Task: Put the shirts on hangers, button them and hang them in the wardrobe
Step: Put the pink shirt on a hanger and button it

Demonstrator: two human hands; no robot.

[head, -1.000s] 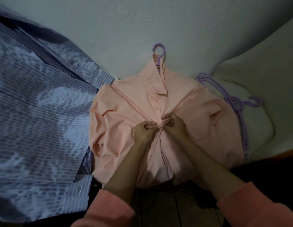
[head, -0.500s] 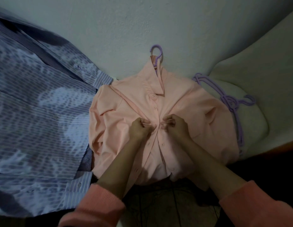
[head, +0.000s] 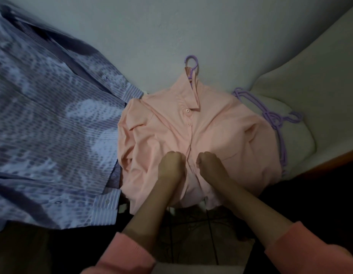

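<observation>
Pink shirt (head: 221,135): spread front-up in the middle of the frame, collar toward the top, hem toward the bottom, bunched and creased at both sides.
Placket: runs down the shirt's centre; two small buttons show closed just below the collar, and the strip goes on down between the two hands.
Hanger in the shirt (head: 192,62): lilac; only the hook and a bit of the neck stick out above the collar, against the pale wall (head: 191,26).
Left hand (head: 172,167): curled into a loose fist just left of the placket, knuckles up, fingers tucked down into the cloth. It seems to be pinching the shirt's edge, though the fingertips are hidden and I cannot tell for sure.
Right hand (head: 210,165): the mirror of it, just right of the placket, fingers folded under and pressed on the fabric. Whether it has hold of cloth or a button I cannot tell.
Gap between hands: narrow, with the placket showing through it.
Sleeves: pink knit cuffs at the bottom edge, left sleeve (head: 128,256) lower centre, right sleeve (head: 310,248) lower right.
Striped shirt (head: 49,135): blue and white, filling the left of the frame, one cuff with a button lying near the pink shirt's lower left edge.
Spare hangers (head: 274,119): lilac, bunched right of the pink shirt, lying on a white cushion (head: 298,141).
Lower frame: dark, detail hard to make out.
</observation>
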